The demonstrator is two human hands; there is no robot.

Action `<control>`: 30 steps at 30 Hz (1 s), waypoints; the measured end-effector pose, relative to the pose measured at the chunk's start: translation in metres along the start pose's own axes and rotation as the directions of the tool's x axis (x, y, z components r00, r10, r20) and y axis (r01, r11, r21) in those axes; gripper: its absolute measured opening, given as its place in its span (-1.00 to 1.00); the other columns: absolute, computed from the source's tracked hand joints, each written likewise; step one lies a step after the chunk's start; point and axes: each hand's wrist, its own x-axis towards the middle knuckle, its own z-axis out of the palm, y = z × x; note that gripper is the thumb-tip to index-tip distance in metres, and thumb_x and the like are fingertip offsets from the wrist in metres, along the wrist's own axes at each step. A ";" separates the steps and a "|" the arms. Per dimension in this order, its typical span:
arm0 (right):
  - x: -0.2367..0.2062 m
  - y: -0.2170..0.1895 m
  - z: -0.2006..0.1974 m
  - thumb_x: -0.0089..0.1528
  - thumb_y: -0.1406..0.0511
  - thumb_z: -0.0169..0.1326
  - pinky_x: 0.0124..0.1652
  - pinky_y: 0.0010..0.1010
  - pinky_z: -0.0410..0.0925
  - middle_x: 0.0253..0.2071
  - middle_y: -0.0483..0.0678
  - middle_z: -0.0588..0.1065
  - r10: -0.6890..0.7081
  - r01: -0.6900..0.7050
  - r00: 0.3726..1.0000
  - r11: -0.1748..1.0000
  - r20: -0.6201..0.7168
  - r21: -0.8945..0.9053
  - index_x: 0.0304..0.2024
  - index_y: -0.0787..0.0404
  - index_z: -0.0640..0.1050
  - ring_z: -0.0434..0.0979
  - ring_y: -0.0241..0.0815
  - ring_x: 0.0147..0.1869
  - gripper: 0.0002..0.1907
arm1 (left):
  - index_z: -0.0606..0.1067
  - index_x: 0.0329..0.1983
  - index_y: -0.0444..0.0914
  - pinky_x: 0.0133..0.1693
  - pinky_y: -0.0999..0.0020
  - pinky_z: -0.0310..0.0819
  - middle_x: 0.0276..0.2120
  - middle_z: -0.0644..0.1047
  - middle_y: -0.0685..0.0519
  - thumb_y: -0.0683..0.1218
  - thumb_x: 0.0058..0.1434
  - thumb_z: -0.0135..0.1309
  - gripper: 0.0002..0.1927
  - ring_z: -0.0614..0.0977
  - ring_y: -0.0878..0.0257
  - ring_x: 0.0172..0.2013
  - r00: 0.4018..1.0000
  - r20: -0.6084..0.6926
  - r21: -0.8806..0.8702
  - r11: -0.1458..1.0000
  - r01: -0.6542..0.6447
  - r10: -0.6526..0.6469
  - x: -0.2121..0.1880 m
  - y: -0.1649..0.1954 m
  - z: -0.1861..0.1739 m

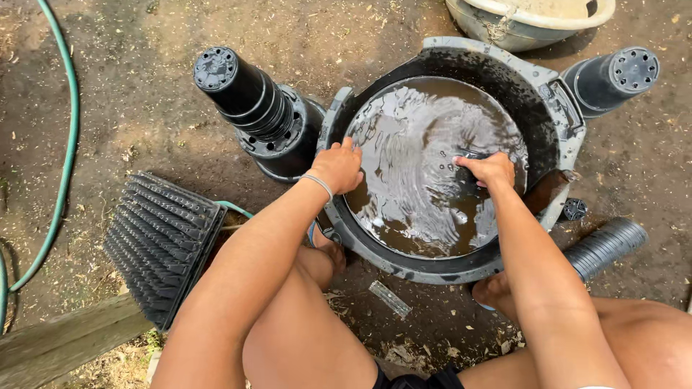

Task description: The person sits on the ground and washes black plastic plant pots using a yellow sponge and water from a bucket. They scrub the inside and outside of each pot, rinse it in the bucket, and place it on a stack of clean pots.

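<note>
While I squatted over the tub:
Right hand [489,171]: closed on a small black pot [467,173] half sunk in the muddy water [425,166], centre right.
Left hand [337,167]: curled over the grey tub [461,270] rim, likely to steady it.
Around: stacked black pots [249,101] upper left, another stack [613,78] upper right, more pots on their side [162,241] lower left, green hose [61,166] far left.

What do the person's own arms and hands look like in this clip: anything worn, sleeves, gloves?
Both arms are bare from the upper arm down, with no sleeves in view and no gloves. The left hand has a thin pale band around its wrist. The right hand shows no band, ring or watch that can be made out. The fingers of both hands look wet and a little muddy.
</note>
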 end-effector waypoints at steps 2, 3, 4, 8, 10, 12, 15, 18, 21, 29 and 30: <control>-0.002 0.001 0.000 -0.25 -0.13 0.51 -0.35 -0.33 0.52 -0.17 0.11 0.63 -0.082 0.084 0.996 0.994 -0.026 0.071 0.16 0.41 0.49 0.65 -0.15 -0.37 0.11 | 0.41 0.18 -0.33 0.02 -0.03 0.50 0.17 0.36 -0.18 0.09 0.22 0.16 -0.43 0.51 -0.12 0.11 1.000 0.011 -0.011 1.000 0.008 -0.008 0.001 -0.002 0.000; -0.003 0.002 -0.002 -0.28 -0.10 0.54 -0.37 -0.33 0.54 -0.18 0.12 0.62 -0.124 0.128 0.991 0.986 -0.046 0.107 0.26 0.41 0.40 0.66 -0.14 -0.37 0.22 | 0.41 0.18 -0.32 0.03 -0.03 0.50 0.17 0.36 -0.18 0.10 0.22 0.16 -0.43 0.51 -0.12 0.11 1.000 0.012 -0.015 1.000 0.010 -0.010 0.002 -0.003 -0.001; -0.003 0.002 -0.004 -0.28 -0.11 0.53 -0.35 -0.35 0.53 -0.17 0.12 0.63 -0.177 0.179 0.984 0.978 -0.032 0.106 0.26 0.39 0.42 0.67 -0.14 -0.36 0.21 | 0.41 0.19 -0.33 0.03 -0.03 0.50 0.19 0.35 -0.20 0.10 0.23 0.15 -0.43 0.51 -0.14 0.11 1.000 0.003 -0.012 1.000 0.012 -0.012 0.003 -0.003 -0.002; -0.013 0.000 -0.015 -0.24 -0.14 0.54 -0.16 -0.41 0.44 -0.18 0.11 0.67 -0.460 0.463 0.884 0.887 -0.088 0.010 0.25 0.38 0.50 0.66 -0.16 -0.18 0.16 | 0.41 0.20 -0.32 0.05 -0.03 0.49 0.21 0.35 -0.21 0.11 0.27 0.13 -0.44 0.50 -0.15 0.14 0.999 0.029 -0.002 0.999 0.039 -0.039 0.007 -0.003 -0.008; -0.019 -0.004 -0.027 -0.20 -0.14 0.58 -0.08 -0.40 0.41 -0.13 0.15 0.66 -0.582 0.586 0.794 0.809 -0.173 -0.034 0.24 0.42 0.51 0.63 -0.15 -0.07 0.16 | 0.41 0.21 -0.31 0.08 -0.03 0.48 0.21 0.36 -0.19 0.11 0.26 0.12 -0.43 0.49 -0.14 0.16 0.998 0.034 -0.013 0.999 0.049 -0.048 0.010 0.000 -0.008; -0.030 -0.011 -0.041 -0.16 -0.13 0.62 -0.09 -0.37 0.42 -0.03 0.21 0.59 -0.645 0.664 0.715 0.747 -0.270 -0.026 0.23 0.46 0.49 0.61 -0.12 0.00 0.15 | 0.40 0.22 -0.31 0.09 -0.03 0.47 0.23 0.35 -0.21 0.13 0.24 0.14 -0.40 0.48 -0.15 0.18 0.999 0.007 -0.046 0.998 0.044 -0.044 0.014 0.008 -0.006; -0.052 -0.026 -0.067 -0.13 -0.06 0.44 -0.25 -0.31 0.49 -0.12 0.16 0.64 -0.390 0.411 0.911 0.875 -0.131 0.256 0.36 0.38 0.35 0.66 -0.03 -0.10 0.15 | 0.40 0.20 -0.35 0.11 -0.02 0.45 0.21 0.37 -0.33 0.18 0.26 0.10 -0.38 0.52 -0.22 0.12 1.000 -0.027 -0.186 0.982 0.009 -0.014 0.026 0.026 -0.007; -0.074 -0.041 -0.093 -0.04 -0.03 0.45 -0.35 -0.34 0.54 -0.10 -0.09 0.55 -0.399 0.415 0.906 0.774 -0.142 0.478 0.24 0.44 0.36 0.60 -0.34 -0.11 0.00 | 0.54 0.09 -0.43 0.22 0.02 0.44 0.09 0.55 -0.38 0.37 0.45 0.02 -0.27 0.57 -0.19 0.13 0.989 -0.096 -0.360 0.922 -0.141 0.114 0.040 0.050 -0.020; -0.092 -0.051 -0.114 0.11 -0.06 0.38 -0.39 -0.41 0.46 -0.28 -0.16 0.43 -0.442 0.394 0.894 0.705 -0.070 0.590 0.07 0.46 0.54 0.47 -0.40 -0.33 -0.21 | 0.36 0.18 -0.37 -0.04 -0.09 0.62 0.02 0.54 -0.19 0.34 0.31 -0.08 -0.28 0.65 0.04 -0.04 0.986 0.164 -0.913 0.375 0.161 -0.024 0.049 0.079 -0.045; -0.122 -0.046 -0.175 0.14 -0.11 0.25 -0.43 -0.33 0.47 -0.36 -0.08 0.35 -0.477 0.397 0.879 0.723 -0.008 0.566 0.30 0.05 0.27 0.28 -0.34 -0.52 -0.18 | 0.43 0.19 -0.20 -0.07 0.17 0.58 0.04 0.58 0.07 0.13 0.45 -0.20 -0.57 0.63 0.28 -0.06 0.953 -0.304 -0.901 -0.320 -0.292 -0.016 0.047 0.116 -0.106; -0.123 -0.042 -0.183 0.15 -0.13 0.21 -0.42 -0.33 0.48 -0.37 -0.03 0.33 -0.489 0.384 0.871 0.729 0.039 0.567 0.35 -0.07 0.23 0.24 -0.30 -0.54 -0.18 | 0.43 0.19 -0.19 -0.07 0.19 0.57 0.06 0.57 0.09 0.12 0.46 -0.20 -0.59 0.62 0.34 -0.04 0.947 -0.321 -0.900 -0.311 -0.305 0.001 0.046 0.116 -0.108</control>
